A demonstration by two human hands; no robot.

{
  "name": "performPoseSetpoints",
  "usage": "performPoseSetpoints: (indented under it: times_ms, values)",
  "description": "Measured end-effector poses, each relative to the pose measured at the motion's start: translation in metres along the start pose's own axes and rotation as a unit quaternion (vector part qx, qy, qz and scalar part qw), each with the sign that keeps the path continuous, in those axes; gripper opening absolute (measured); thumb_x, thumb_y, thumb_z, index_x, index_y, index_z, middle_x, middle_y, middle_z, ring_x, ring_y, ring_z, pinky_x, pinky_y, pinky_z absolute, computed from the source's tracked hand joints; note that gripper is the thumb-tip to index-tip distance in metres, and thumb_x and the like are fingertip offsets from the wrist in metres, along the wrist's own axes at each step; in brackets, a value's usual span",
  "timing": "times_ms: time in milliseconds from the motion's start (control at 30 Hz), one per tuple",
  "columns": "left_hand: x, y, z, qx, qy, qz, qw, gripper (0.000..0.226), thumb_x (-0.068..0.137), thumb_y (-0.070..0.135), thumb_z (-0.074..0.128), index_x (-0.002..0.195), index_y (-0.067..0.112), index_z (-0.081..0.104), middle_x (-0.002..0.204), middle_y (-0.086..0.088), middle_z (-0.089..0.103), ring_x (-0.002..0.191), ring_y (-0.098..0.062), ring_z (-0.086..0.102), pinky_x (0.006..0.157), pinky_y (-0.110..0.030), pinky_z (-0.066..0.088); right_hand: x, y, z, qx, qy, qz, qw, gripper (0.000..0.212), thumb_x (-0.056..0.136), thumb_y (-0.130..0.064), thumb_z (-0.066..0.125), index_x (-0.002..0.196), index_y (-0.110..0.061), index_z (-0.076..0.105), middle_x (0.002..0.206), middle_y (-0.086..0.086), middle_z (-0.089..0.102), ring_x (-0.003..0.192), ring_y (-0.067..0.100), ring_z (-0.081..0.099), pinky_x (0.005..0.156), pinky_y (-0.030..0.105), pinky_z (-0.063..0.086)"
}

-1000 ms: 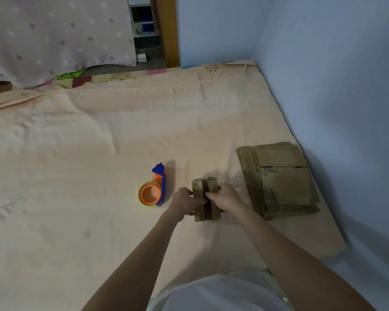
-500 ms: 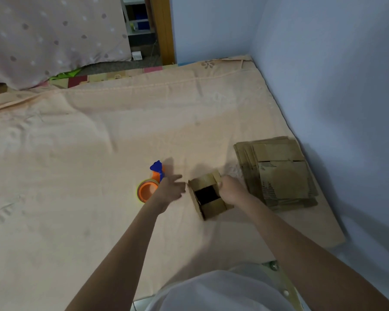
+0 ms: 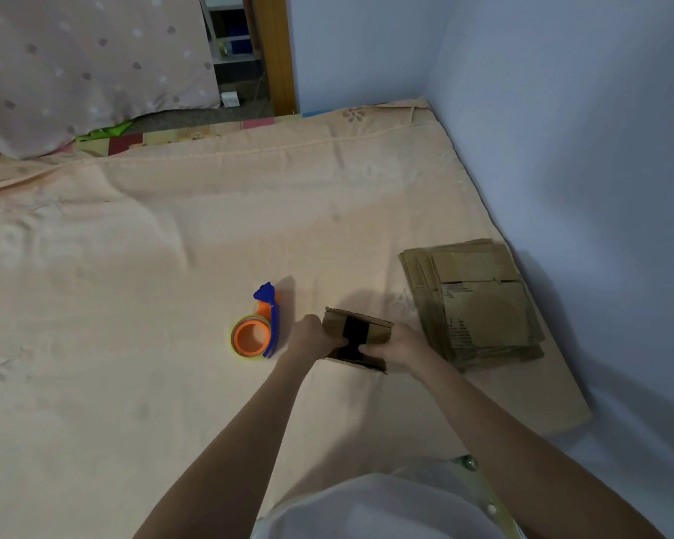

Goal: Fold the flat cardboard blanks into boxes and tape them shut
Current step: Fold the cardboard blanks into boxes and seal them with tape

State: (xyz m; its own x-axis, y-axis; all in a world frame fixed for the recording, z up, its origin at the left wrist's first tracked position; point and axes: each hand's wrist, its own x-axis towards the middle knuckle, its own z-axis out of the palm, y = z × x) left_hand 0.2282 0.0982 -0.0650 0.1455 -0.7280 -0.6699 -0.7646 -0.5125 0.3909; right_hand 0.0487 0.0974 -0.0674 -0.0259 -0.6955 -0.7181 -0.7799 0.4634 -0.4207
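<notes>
A small brown cardboard box [image 3: 378,333] sits partly folded on the peach bedsheet, its dark open inside facing up. My left hand [image 3: 309,338] grips its left side, fingers curled over the edge. My right hand [image 3: 397,347] grips its right side, with fingers reaching into the opening. Right of the box lies a stack of flat cardboard blanks [image 3: 475,305], close to the wall. Just left of my left hand lies a tape dispenser [image 3: 255,330] with an orange core and a blue handle.
The peach sheet [image 3: 172,266] covers a wide mattress that stretches left and far. A blue wall [image 3: 580,149] runs along the right side and the back corner. A dotted curtain [image 3: 74,64] and a doorway lie beyond the far edge.
My left hand went toward the tape dispenser, then came back to the box's left side. The box has been turned and opened, so its dark inside now shows.
</notes>
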Motion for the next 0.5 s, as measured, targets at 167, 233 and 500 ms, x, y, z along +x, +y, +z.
performPoseSetpoints:
  times_ms: [167,233,500]
  values:
    - [-0.008,0.009,0.013,-0.025,-0.005,0.006,1.000,0.049,0.084,0.040,0.072,0.110,0.002,0.056,0.098,-0.010,0.061,0.096,-0.028,0.062,0.067,-0.029,0.045,-0.003,-0.001,0.004,0.008,0.075,0.016,0.997,0.049,0.080,-0.032,0.079,0.119,-0.008,0.062,0.111,0.009,0.069,0.102,0.027,0.066,0.079,0.033,0.054]
    - [-0.008,0.006,0.018,-0.074,-0.030,-0.004,0.997,0.040,0.086,0.038,0.069,0.099,0.002,0.058,0.086,-0.008,0.056,0.083,-0.025,0.058,0.061,-0.028,0.044,0.000,0.002,-0.006,-0.003,0.067,0.013,0.998,0.042,0.083,-0.026,0.073,0.119,-0.007,0.060,0.111,0.010,0.067,0.101,0.028,0.064,0.083,0.035,0.055]
    - [-0.031,-0.037,0.019,-0.368,-0.171,-0.017,0.914,0.022,0.101,0.014,0.054,0.113,0.000,0.066,0.112,-0.019,0.070,0.106,-0.030,0.067,0.099,-0.043,0.054,-0.006,0.041,-0.058,0.188,-0.173,0.012,0.967,0.024,0.102,-0.018,0.054,0.123,-0.007,0.059,0.117,0.013,0.065,0.106,0.026,0.065,0.096,0.044,0.055]
